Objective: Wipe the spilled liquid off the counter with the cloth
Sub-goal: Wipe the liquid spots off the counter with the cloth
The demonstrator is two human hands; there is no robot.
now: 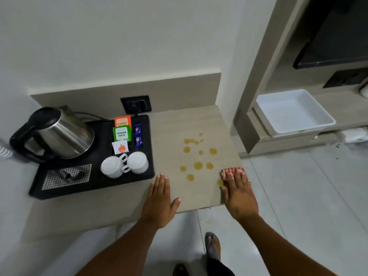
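Spilled liquid (196, 156) dots the tabletop (171, 126); right of it, the right hand (238, 193) presses flat on the cloth (232, 171); left, the left hand (159, 202) rests spread.

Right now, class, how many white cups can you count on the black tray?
2. Both white cups sit upside down, side by side, at the black tray's front right corner: the left cup and the right cup, handles meeting between them. None appears hidden.

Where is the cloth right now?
In the head view, the red-and-white cloth lies at the counter's front right corner, pressed flat under the right hand, just right of the yellow droplets.
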